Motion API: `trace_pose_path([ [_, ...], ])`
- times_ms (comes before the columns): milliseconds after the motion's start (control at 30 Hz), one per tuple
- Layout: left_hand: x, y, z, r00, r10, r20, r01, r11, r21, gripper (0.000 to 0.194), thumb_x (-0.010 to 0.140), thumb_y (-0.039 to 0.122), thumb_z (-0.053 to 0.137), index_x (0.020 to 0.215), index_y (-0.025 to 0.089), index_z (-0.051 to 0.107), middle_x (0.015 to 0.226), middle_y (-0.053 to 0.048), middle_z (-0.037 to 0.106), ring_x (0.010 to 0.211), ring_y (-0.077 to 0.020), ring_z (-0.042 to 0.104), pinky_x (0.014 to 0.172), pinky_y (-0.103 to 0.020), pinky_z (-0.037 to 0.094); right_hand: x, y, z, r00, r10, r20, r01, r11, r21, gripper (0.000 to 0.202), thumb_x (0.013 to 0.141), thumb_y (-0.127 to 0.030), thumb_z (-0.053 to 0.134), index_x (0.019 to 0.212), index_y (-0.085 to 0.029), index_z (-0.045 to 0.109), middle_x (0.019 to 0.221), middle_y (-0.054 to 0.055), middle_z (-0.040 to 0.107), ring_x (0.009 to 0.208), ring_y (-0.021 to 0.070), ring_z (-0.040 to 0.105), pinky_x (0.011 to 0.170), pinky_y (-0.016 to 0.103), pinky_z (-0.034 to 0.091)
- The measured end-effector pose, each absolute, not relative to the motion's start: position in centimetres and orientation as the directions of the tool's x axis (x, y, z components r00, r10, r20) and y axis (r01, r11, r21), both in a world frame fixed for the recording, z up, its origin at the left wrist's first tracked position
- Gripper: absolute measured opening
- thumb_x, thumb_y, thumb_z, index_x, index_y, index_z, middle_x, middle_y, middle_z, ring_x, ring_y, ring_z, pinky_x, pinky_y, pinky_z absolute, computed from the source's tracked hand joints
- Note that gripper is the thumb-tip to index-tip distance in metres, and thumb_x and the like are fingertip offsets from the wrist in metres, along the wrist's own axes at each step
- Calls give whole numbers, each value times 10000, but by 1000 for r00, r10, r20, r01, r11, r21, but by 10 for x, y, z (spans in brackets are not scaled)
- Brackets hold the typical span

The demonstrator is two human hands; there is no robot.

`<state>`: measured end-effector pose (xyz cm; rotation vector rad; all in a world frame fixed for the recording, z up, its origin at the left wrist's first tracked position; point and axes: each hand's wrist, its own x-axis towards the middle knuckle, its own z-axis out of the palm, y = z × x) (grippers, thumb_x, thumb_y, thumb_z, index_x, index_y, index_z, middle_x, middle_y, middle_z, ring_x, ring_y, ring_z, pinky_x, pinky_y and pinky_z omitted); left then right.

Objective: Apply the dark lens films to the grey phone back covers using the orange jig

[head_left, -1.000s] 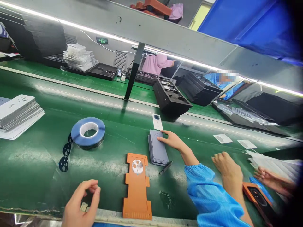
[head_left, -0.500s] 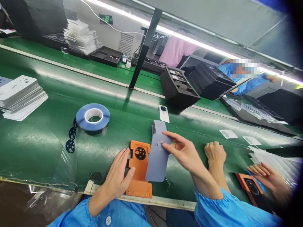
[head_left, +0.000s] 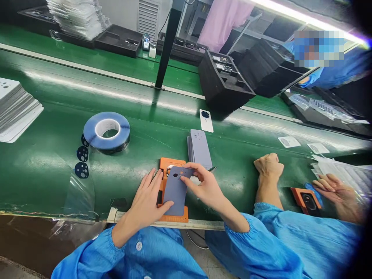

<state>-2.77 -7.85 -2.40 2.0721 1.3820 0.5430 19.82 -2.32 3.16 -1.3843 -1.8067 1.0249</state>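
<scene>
Above the orange fixture (head_left: 174,219), a grey phone back panel (head_left: 176,195) with camera holes is tilted, covering most of it. My right hand (head_left: 203,185) pinches the panel's upper right corner between thumb and fingers. Stretched out along the fixture's left side is my left hand (head_left: 147,197), its thumb at the panel's lower left edge. Whether the panel rests on the fixture, I cannot tell. Just behind lies a stack of similar grey panels (head_left: 200,149). To the left sits a blue tape roll (head_left: 107,131), with round black stickers with holes (head_left: 81,170) on its unrolled strip.
At right, a co-worker's hands (head_left: 269,166) are near another orange fixture (head_left: 298,199). White panels (head_left: 17,112) are stacked at far left. A white card with a black disc (head_left: 206,121) lies before the black trays (head_left: 226,85). A dark post (head_left: 167,50) stands behind.
My right hand has brought the grey panel left, over the orange fixture, and its black disc is now covered. My left thumb has come to the panel's edge. The camera view has tipped down.
</scene>
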Motion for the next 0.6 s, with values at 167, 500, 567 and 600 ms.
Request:
trace_pose_path([
  [167,-27,-77,-23,389,921,18,707,-312,635,925,928,513,610,1637,173,122,1662,-153,327,1577,-340,171,1240,-580,252,193,-19,19,-381,906,183,655,404,-639,377,921,-226,617,1291,-236,543,1273,126,622,1201,275,617,1047,487,529],
  [500,-25,-77,-26,407,912,57,721,-359,592,925,917,465,625,1630,141,132,1650,-170,344,1568,-355,197,1225,-565,277,178,-44,-1,-480,862,161,803,506,-314,663,1023,-226,436,1630,-200,172,1649,193,307,1529,330,298,1186,594,366],
  [567,-24,-77,-26,408,910,71,723,-370,584,891,912,380,614,1626,133,141,1648,-165,350,1567,-346,206,1227,-551,279,172,-54,-4,-513,847,138,794,530,-297,690,1039,-274,437,1648,-200,121,1676,181,263,1552,322,248,1191,570,366],
  [600,-24,-77,-26,409,909,77,722,-374,581,877,905,331,602,1625,131,144,1648,-160,352,1568,-340,206,1228,-544,278,170,-58,-5,-526,843,112,796,535,-285,702,1042,-316,445,1652,-196,118,1684,176,249,1559,327,226,1189,568,365],
])
